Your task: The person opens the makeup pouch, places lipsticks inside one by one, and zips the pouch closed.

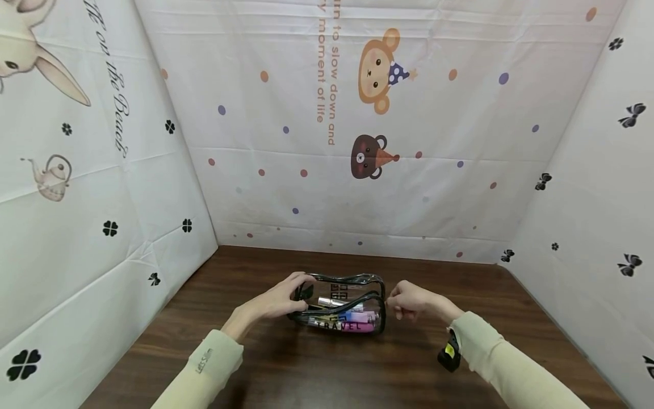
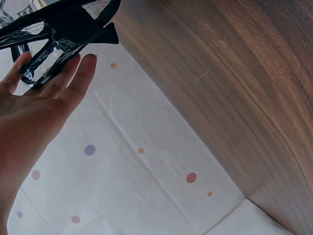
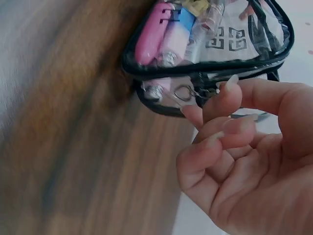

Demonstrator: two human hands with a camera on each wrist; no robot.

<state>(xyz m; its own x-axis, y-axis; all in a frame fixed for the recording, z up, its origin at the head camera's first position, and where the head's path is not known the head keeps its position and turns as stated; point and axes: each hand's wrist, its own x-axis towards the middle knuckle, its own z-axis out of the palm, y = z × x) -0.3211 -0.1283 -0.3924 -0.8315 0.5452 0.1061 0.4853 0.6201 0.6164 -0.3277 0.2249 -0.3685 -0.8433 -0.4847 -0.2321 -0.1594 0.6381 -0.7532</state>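
A clear travel pouch point(image 1: 352, 287) with black trim lies on the wooden table, "TRAVEL" printed along its front. Through its plastic show a pink tube-like item point(image 3: 151, 36), a blue-and-pink one point(image 3: 177, 36) and other small items. My left hand point(image 1: 278, 295) grips the pouch's left end, thumb at the front and fingers over the far rim; in the left wrist view those fingers point(image 2: 80, 81) lie against the black edge. At the right end, my right hand point(image 1: 411, 299) pinches the metal zipper pull point(image 3: 188, 93), its other fingers curled in.
Printed white sheets stand around the dark wooden table point(image 1: 317, 369): a back sheet point(image 1: 434, 199), a left one point(image 1: 76, 238) and a right one point(image 1: 577, 227). A black device point(image 1: 449, 355) is strapped under the right wrist.
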